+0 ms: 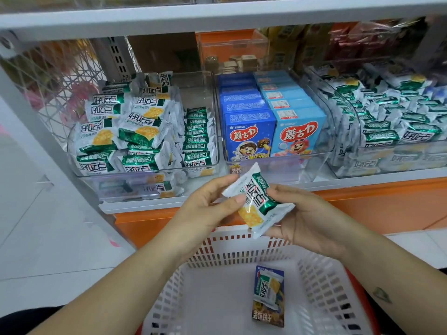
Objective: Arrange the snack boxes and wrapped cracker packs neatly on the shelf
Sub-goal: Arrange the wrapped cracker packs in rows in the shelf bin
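Both hands hold one wrapped cracker pack (257, 201), white and green with a yellow cracker picture, in front of the shelf. My left hand (205, 206) pinches its upper left end. My right hand (302, 221) cups its lower right end from underneath. The left clear bin (150, 175) holds several such packs, some piled loosely and some standing in a row. In the middle bin (275, 160) stand two rows of blue snack boxes (273, 114). The right bin (387, 165) is full of the same cracker packs.
A white plastic basket (232, 252) sits below my hands with one cracker pack lying on a dark blue box (268, 296) inside. An orange panel (377, 209) runs under the shelf. A shelf board (217, 13) overhangs the bins.
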`<state>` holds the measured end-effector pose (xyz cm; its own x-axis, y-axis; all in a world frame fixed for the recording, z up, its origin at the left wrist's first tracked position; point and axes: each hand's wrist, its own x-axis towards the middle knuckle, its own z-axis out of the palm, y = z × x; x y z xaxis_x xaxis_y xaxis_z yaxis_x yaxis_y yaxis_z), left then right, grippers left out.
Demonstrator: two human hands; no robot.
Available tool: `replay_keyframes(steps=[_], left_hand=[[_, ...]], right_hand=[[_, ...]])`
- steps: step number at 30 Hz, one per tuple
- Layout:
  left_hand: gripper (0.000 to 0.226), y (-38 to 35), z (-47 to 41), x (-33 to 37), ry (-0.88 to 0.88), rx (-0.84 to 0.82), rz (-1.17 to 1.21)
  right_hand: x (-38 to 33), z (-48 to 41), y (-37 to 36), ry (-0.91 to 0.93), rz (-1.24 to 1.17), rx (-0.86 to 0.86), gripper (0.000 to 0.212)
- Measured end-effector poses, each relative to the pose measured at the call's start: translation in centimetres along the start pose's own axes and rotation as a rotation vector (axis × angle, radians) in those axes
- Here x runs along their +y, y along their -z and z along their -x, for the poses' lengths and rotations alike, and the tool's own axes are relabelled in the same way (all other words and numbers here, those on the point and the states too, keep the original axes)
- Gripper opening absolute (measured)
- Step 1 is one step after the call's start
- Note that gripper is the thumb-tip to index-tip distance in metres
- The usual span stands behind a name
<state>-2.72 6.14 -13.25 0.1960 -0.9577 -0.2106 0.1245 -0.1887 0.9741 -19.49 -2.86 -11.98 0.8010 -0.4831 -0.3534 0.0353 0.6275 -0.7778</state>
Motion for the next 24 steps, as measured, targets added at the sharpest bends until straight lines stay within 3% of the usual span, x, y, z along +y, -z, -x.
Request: replay_keyframes(steps=[3,8,12,16,20,24], left_hand=[[0.041,-0.4,0.2,0.3,0.024,-0.001,0.092],[0.023,0.4,0.3,0.7,-0.099,0.113,-0.198],[0.021,1.0,0.9,2.2,-0.22,0.119,-0.25],[0.018,4.3,1.9,4.7,-0.415,0.271,-0.436],[0.022,9.2,2.9,6.5,-0.595,0.539,-0.86],[0.023,13.0,2.8,6.6,-0.608,0.711,-1.001]], right_hand=[[0.3,0.0,0.2,-0.016,0.095,0.007,0.042],[-0.4,0.3,-0.2,0.228,0.665,0.157,0.041],[-1.3,-0.2,-2.4,0.391,0.8,0.148,0.022],[-3.9,-1.9,-5.0,0.615,0.952,0.199,0.027],[-6.3,-4.9,-7.8,0.795,1.472,0.283,0.031],[-7.3,-7.5,-9.6,0.721,1.985,0.224,0.039]])
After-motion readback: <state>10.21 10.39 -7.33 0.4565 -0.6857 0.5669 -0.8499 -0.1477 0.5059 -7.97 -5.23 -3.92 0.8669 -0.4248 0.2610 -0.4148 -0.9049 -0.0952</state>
